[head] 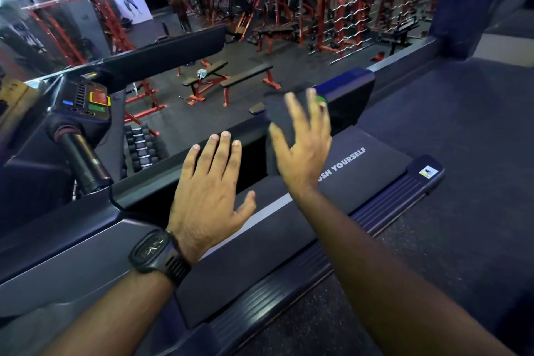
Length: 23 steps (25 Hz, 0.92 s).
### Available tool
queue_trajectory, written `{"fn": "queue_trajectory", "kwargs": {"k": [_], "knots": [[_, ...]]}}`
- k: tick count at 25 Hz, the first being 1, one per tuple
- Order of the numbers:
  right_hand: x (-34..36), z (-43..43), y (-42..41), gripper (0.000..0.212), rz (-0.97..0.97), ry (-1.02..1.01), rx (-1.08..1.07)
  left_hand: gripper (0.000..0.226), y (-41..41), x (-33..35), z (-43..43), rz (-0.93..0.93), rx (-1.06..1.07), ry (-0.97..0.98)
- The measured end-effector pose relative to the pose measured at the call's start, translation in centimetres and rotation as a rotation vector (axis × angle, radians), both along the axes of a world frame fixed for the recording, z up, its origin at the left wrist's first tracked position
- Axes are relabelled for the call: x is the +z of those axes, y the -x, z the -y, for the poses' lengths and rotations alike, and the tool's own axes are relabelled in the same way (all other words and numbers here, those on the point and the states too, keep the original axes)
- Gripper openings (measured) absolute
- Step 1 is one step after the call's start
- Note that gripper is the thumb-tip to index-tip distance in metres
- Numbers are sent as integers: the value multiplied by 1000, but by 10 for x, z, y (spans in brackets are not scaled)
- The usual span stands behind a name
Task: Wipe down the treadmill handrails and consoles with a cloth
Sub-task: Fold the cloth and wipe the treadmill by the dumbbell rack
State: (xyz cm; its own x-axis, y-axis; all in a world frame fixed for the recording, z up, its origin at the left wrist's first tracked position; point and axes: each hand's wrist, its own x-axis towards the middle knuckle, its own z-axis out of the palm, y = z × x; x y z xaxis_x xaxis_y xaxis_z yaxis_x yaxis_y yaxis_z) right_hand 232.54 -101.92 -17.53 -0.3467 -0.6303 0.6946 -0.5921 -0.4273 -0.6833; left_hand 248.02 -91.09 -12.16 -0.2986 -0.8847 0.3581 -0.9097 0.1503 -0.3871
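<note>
Right hand (303,147): your fingers are spread and grip nothing. It is blurred against a dark flat shape (278,124); you cannot tell if that is the cloth.
Left hand (211,188): flat and empty, fingertips at the handrail (159,170) edge.
Console (86,101): beyond the handrail's left end.
Progress: likely early; the handrails and consoles are all left for you to wipe.

Console (86,101): dark housing at far left, seen tilted, carrying a red button in a yellow frame, a green button below it, a small blue one to the left and a column of black keys. Handrail grip (82,159): black cylinder running down from beneath the console, reddish collar at its top. Dark grey flat sheet (276,113): partly behind the right hand (303,147); whether it is the cloth cannot be told
</note>
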Motion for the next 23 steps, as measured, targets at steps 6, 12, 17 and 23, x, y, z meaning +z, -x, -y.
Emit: {"fn": "queue_trajectory", "kwargs": {"k": [6,12,17,23], "knots": [[-13,-20,-7,59,-246,86,92,83,8,-1,6,-2,-1,-2],[3,-15,-11,58,176,-98,0,83,18,-1,11,-10,12,-3],[-4,17,25,58,18,36,10,83,28,-2,18,-5,16,-3],[-11,-6,14,57,-224,102,93,83,37,-3,25,-13,15,5]]}}
